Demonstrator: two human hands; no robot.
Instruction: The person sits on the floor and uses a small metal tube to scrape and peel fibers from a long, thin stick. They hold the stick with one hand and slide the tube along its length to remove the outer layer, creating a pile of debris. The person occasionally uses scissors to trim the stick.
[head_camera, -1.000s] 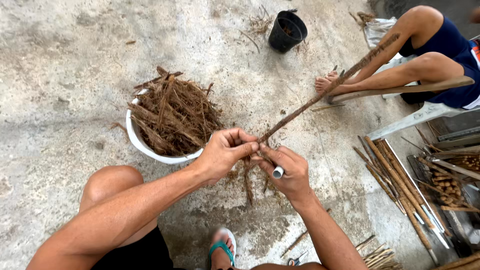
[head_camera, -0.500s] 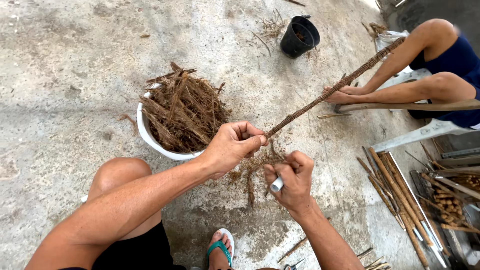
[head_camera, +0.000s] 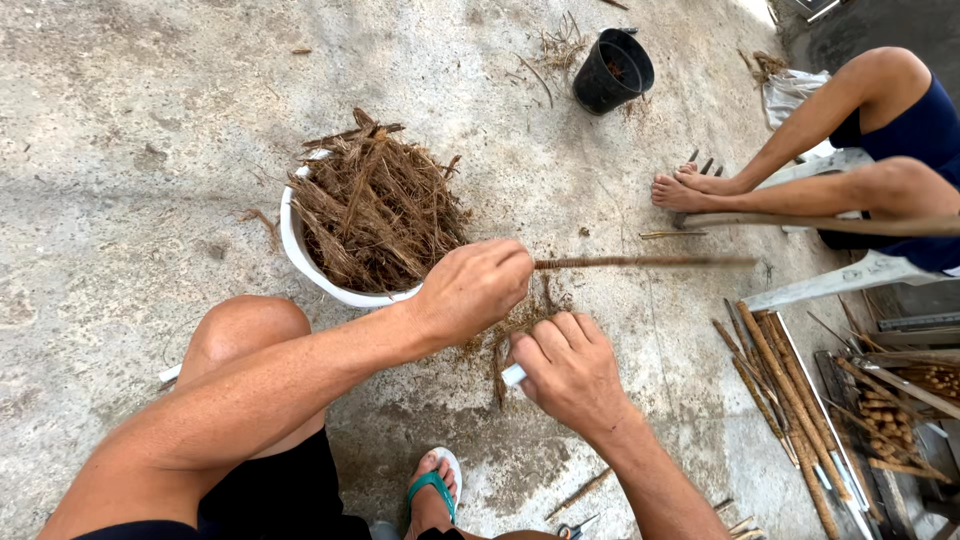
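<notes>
Gripping a stick (head_camera: 640, 262), left hand (head_camera: 475, 288), right hand (head_camera: 572, 372) closed on perhaps a white-handled tool (head_camera: 512, 375), white basin (head_camera: 296, 250) beside.

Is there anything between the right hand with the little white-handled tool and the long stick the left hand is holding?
Nothing solid. The left hand grips the stick, and the right hand with the white-handled tool sits just below it. Only loose brown fibres hang between them.
</notes>
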